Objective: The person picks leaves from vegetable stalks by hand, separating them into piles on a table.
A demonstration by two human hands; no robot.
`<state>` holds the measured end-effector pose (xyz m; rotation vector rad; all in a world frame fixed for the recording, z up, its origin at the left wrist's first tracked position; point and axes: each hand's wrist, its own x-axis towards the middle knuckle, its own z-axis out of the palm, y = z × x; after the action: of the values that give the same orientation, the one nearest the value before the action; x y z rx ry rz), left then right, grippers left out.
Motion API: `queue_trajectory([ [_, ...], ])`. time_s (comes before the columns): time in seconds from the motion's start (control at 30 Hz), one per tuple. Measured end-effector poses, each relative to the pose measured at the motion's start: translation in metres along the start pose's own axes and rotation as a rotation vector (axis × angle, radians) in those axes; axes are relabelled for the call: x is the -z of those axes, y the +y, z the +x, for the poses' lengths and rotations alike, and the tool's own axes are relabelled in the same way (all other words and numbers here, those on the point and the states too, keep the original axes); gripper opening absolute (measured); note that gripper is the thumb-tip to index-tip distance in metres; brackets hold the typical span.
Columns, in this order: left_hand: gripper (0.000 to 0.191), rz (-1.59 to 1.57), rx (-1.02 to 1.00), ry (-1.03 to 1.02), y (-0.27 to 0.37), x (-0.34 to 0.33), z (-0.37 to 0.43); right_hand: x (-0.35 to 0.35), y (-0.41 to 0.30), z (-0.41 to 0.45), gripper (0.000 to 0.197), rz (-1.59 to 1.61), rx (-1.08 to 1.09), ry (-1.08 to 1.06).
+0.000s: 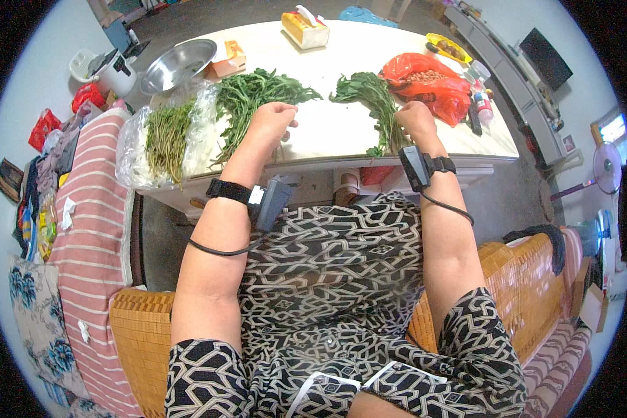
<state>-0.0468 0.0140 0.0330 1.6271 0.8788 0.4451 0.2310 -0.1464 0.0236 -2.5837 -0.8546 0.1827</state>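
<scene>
My left hand (275, 123) hovers or rests at the right side of a large pile of leafy green stems (253, 91), its fingers curled. Whether anything small is pinched in it is hidden. Against the stem ends of a smaller bunch of leafy greens (368, 94), my right hand (418, 124) is bent with the fingers turned inward; its grip is not visible. Bare white tabletop (334, 128) lies between the two heaps. At the far left, thin green stems with small leaves (168, 138) lie on a clear plastic bag (130, 151).
Behind the greens are a steel basin (180, 65), a tissue pack (305, 30) and a yellow tray (449, 48). A red plastic bag (444, 99) holding peanuts, a bottle (483, 107) and a dark remote control (474, 119) stand right. The table's front edge (313, 163) crosses below my hands.
</scene>
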Motion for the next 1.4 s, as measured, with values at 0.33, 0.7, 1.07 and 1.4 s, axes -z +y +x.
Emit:
queue_trajectory([
  [0.33, 0.029, 0.061, -0.119, 0.103, -0.027, -0.002, 0.028, 0.014, -0.057, -0.027, 0.029, 0.471, 0.271, 0.014],
  [0.7, 0.019, 0.252, -0.077, 0.29, -0.012, -0.006, 0.016, 0.048, -0.191, -0.209, 0.026, 0.798, 0.59, -1.176],
  [1.07, 0.02, 0.349, -0.088, 0.387, -0.015, -0.006, 0.018, 0.027, -0.214, -0.28, 0.033, 0.611, 0.564, -1.504],
  [1.4, 0.017, 0.292, -0.042, 0.457, -0.016, 0.011, 0.023, 0.028, -0.211, -0.276, 0.033, 0.638, 0.513, -1.386],
])
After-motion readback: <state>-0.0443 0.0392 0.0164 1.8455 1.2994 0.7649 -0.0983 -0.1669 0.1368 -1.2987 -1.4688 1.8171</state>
